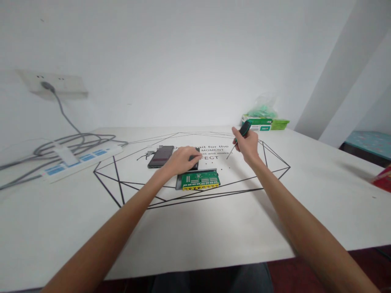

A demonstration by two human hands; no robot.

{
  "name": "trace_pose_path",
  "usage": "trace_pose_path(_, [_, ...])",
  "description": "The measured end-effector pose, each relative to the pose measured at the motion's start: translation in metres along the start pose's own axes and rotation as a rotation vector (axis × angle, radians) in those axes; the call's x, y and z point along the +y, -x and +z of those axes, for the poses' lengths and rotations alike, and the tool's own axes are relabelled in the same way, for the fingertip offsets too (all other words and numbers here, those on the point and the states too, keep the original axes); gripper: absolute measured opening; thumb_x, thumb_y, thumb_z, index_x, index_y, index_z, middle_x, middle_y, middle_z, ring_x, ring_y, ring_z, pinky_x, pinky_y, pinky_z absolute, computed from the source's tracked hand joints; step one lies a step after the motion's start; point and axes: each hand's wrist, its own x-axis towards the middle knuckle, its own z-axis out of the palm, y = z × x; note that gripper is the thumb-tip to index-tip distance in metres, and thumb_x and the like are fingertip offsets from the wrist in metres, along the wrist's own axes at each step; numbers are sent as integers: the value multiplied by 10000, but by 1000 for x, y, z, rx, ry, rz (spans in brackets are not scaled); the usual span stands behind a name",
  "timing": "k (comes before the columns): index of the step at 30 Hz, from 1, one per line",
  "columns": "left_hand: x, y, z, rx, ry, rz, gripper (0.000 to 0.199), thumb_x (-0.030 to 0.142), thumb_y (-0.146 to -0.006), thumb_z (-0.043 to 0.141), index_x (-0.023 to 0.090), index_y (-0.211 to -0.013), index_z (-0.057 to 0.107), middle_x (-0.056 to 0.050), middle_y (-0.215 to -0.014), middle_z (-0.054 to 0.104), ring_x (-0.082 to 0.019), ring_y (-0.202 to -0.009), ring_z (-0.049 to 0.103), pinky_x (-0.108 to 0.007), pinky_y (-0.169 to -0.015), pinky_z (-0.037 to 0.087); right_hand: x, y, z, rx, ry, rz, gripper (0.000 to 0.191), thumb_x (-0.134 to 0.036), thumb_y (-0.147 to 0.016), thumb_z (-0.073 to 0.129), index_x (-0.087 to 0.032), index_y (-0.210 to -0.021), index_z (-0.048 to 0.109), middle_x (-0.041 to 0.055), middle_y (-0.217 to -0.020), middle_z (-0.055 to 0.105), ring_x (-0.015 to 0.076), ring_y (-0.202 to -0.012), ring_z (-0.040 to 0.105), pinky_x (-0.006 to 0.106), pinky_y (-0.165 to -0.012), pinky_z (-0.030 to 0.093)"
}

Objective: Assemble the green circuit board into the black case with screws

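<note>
My right hand (248,145) is closed round the black and green handle of a screwdriver (244,127). Its thin shaft slants down to the left, with the tip above the table print. My left hand (181,159) is over a small dark object (194,163), fingers bent and pressed together. The hand covers much of that object, and what the fingertips pinch, if anything, is too small to make out. Just in front of this hand, a green circuit board (200,179) with a yellow strip along its near edge rests on a dark flat piece. Left of the hand lies a black smartphone (161,156).
A white power strip (82,162) with grey cables (82,140) lies at the left, its plug in a wall socket (55,84). Green boxes (259,121) and a plastic bag (263,108) stand at the back right. A red item (383,179) shows at the right edge.
</note>
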Motion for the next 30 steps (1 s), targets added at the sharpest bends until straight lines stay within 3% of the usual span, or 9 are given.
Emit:
trace_pose_path(4, [-23, 35, -20, 46, -31, -48, 233, 353, -871, 556, 206, -841, 735, -39, -840, 745, -172, -764, 647, -284, -705, 471, -18, 25, 24, -183, 37, -104, 445, -600, -773, 634, -189, -651, 517, 0, -489, 585, 79, -309, 460, 201, -302, 325])
trace_pose_path(6, [-24, 46, -20, 25, -31, -69, 262, 398, -876, 561, 207, -851, 739, -39, -835, 743, -170, -748, 643, -272, -663, 461, -25, 37, 33, -256, 65, -138, 455, -614, -781, 621, -191, -654, 512, 2, -489, 590, 87, -314, 480, 202, -305, 340])
trace_pose_path(9, [-14, 51, -9, 15, -86, -18, 307, 436, -894, 548, 204, -894, 749, -63, -897, 732, -193, -832, 641, -309, -752, 467, -27, 48, 40, -299, 122, -166, 458, -613, -787, 618, -200, -645, 481, -5, -479, 586, 95, -317, 498, 206, -318, 360])
trace_pose_path(16, [6, 50, 12, 14, -218, 36, 395, 512, -876, 570, 161, -903, 750, -100, -919, 693, -238, -912, 603, -395, -851, 423, -18, 50, 37, -307, 178, -125, 452, -604, -793, 616, -201, -655, 465, -13, -474, 585, 104, -312, 512, 200, -328, 376])
trace_pose_path(30, [8, 51, 11, -11, -231, 33, 451, 562, -885, 526, 165, -879, 738, -93, -944, 667, -237, -932, 578, -394, -839, 417, -19, 50, 37, -311, 203, -162, 490, -660, -777, 597, -201, -659, 470, 1, -486, 595, 108, -324, 515, 214, -346, 382])
